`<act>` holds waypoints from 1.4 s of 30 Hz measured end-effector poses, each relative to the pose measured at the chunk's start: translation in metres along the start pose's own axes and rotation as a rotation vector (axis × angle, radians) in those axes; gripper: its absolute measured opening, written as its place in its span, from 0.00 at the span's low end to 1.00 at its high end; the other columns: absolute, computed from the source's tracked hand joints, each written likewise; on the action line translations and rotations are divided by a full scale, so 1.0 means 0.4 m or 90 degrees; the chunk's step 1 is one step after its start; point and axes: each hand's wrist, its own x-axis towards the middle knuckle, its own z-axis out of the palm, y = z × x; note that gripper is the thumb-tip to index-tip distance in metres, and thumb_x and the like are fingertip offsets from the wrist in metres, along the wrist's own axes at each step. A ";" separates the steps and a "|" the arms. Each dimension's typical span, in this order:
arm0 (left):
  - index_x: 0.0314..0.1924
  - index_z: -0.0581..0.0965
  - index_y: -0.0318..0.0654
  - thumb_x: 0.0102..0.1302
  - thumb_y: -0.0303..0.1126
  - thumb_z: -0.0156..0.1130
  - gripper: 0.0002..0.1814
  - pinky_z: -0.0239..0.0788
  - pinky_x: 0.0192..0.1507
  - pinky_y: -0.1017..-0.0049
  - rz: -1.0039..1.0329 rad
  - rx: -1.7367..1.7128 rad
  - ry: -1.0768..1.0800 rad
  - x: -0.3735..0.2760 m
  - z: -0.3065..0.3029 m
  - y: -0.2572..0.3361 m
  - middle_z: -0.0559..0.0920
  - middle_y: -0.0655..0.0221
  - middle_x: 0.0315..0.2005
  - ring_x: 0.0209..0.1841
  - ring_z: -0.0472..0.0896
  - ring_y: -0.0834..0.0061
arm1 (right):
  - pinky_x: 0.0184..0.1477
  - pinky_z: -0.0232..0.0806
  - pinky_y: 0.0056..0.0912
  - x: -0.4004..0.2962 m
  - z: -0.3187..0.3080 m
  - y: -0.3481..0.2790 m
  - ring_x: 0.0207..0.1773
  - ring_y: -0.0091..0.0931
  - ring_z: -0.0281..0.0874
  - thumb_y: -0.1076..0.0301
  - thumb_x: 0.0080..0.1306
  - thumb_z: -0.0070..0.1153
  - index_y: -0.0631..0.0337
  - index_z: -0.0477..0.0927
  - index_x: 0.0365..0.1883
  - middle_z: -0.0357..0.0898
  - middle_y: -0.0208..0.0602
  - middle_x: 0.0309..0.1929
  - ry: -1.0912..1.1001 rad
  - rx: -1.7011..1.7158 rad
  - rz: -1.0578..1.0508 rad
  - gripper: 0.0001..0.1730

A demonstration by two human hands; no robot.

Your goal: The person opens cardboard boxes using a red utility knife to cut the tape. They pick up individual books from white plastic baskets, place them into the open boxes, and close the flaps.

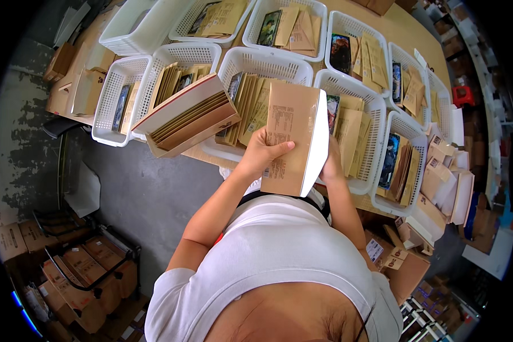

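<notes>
A brown paper envelope (284,137) with a white flap standing out along its right side is held between both hands over the table's near edge. My left hand (263,149) grips its left side, thumb on the printed face. On the right side my right hand (332,160) holds it from behind, its fingers partly hidden. To the left, an open cardboard box (188,115) with several brown envelopes inside rests tilted on the baskets. Just beyond the hands, a white plastic basket (273,60) holds upright envelopes. Another white basket (374,141) to the right holds envelopes and a picture-printed packet (332,112).
More white baskets of envelopes and printed packets cover the wooden table (423,34). Nested baskets (130,32) stand at the back left. Opened cartons (442,184) pile up at the right. A cart with cardboard boxes (87,269) stands on the floor at lower left.
</notes>
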 end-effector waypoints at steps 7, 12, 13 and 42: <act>0.47 0.72 0.31 0.58 0.27 0.65 0.17 0.71 0.39 0.79 0.095 0.052 -0.024 -0.004 0.014 -0.014 0.80 0.68 0.38 0.37 0.77 0.82 | 0.34 0.64 0.28 0.020 0.080 -0.008 0.29 0.24 0.70 0.59 0.72 0.37 0.67 0.75 0.35 0.76 0.39 0.28 0.143 -0.342 -0.233 0.20; 0.42 0.75 0.30 0.56 0.26 0.65 0.14 0.71 0.38 0.78 0.115 0.203 0.078 -0.009 0.035 -0.010 0.81 0.69 0.35 0.35 0.77 0.82 | 0.28 0.62 0.33 0.028 0.087 0.007 0.21 0.31 0.66 0.59 0.70 0.41 0.70 0.73 0.31 0.69 0.46 0.19 0.173 -0.451 -0.274 0.20; 0.42 0.75 0.30 0.56 0.25 0.65 0.14 0.71 0.38 0.78 0.104 0.193 0.097 -0.007 0.035 -0.018 0.81 0.69 0.34 0.34 0.77 0.83 | 0.27 0.61 0.34 0.028 0.082 0.013 0.20 0.32 0.65 0.59 0.70 0.41 0.70 0.73 0.31 0.67 0.47 0.18 0.170 -0.476 -0.270 0.20; 0.39 0.76 0.31 0.57 0.24 0.62 0.09 0.70 0.36 0.79 0.189 -0.003 0.262 0.004 0.045 0.048 0.81 0.68 0.33 0.32 0.77 0.81 | 0.18 0.55 0.31 -0.014 0.071 0.002 0.13 0.32 0.63 0.62 0.69 0.46 0.66 0.66 0.24 0.63 0.45 0.13 0.018 -0.496 -0.259 0.18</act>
